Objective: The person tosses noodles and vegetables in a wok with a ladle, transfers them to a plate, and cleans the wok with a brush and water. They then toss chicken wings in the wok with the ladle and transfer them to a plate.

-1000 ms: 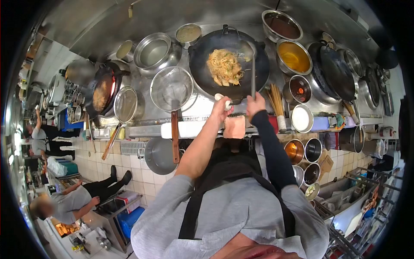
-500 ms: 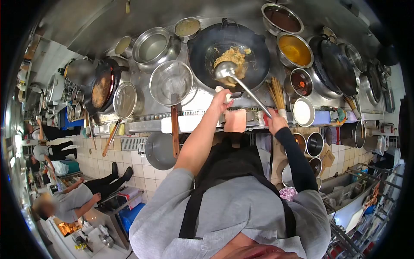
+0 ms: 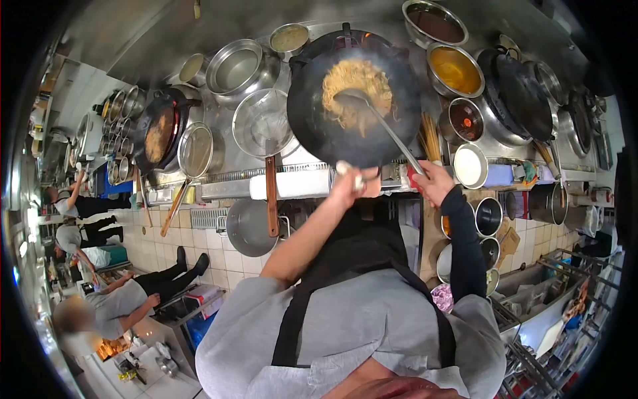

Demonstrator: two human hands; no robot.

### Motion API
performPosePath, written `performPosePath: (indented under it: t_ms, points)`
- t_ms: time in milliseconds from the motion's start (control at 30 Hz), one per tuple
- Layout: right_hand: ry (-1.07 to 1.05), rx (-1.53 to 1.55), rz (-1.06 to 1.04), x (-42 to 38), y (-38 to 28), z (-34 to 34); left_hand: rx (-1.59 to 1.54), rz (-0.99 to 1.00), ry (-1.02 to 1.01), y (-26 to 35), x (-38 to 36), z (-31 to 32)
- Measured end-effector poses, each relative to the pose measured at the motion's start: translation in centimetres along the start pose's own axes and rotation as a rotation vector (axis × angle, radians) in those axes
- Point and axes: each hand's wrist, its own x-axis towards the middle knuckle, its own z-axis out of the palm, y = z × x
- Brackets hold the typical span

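A black wok (image 3: 312,130) sits in front of me, pulled toward me off the burner's centre, with light steam over it. Noodles (image 3: 359,76) in brown sauce lie spread in its far half. My left hand (image 3: 347,189) is closed at the wok's near edge, with a white cloth (image 3: 349,171) in its grip; the wok's handle is mostly hidden there. My right hand (image 3: 436,185) grips the long handle of a steel ladle (image 3: 389,130). The ladle's bowl rests over the noodles, its underside turned up.
A wire strainer (image 3: 266,123) and a bowl of clear liquid (image 3: 237,69) stand on the left. Bowls of yellow oil (image 3: 455,70) and dark sauce (image 3: 435,28), a white bowl (image 3: 470,165) and a bamboo brush (image 3: 430,139) are on the right. Co-workers (image 3: 113,309) stand at far left.
The wok has come toward me and its far edge has lifted from the burner, where a flame shows. My left hand has moved back with it. The noodles have spread out.
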Motion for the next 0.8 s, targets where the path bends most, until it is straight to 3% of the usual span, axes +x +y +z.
performPosePath:
  t_ms: [33,100,133,200,267,300,333,433,567,600,667,733,800]
  points:
    - [0.037,0.014,-0.007,0.4,0.6,0.6,0.172,-0.038,-0.040,-1.1,-1.2,-1.3]
    - [0.121,-0.093,-0.272,0.3,2.4,0.8,0.229,-0.198,0.053,-3.3,-1.7,-3.8]
    - [0.100,-0.110,-0.249,-0.9,0.9,0.3,0.260,-0.299,0.087,-2.7,-3.3,-3.1]
    - [0.056,-0.144,-0.204,-3.2,-2.2,-0.8,0.213,-0.073,0.055,0.0,-7.8,0.8]
    - [-0.065,-0.077,0.149,-4.9,-5.4,-2.4,-0.027,0.036,0.004,5.1,-8.9,4.4]
    - [-0.104,-0.170,0.173,-4.8,-6.2,-3.0,-0.107,0.037,-0.033,7.4,-6.5,5.2]
    - [-0.088,-0.242,0.090,-4.1,-6.0,-3.2,-0.191,0.040,-0.069,8.8,-4.4,5.4]
    - [0.030,-0.416,-0.169,-0.2,-2.6,-1.6,-0.077,0.099,0.004,5.5,0.7,4.0]
    - [0.276,-0.481,-0.422,0.0,0.2,0.0,0.193,-0.039,0.063,0.2,-0.2,-0.7]
    - [0.287,-0.536,-0.403,-0.7,1.0,-0.7,0.265,-0.084,0.041,0.1,-0.2,-2.0]
    - [0.312,-0.635,-0.352,-1.8,2.9,-2.3,0.150,0.010,0.062,2.9,-3.4,0.6]
    - [0.199,-0.752,-0.077,-5.8,-2.4,-4.4,-0.037,0.144,0.064,5.5,-2.6,2.2]
    - [0.198,-0.857,-0.175,-8.0,-3.4,-7.4,-0.004,0.091,-0.035,8.2,0.3,2.2]
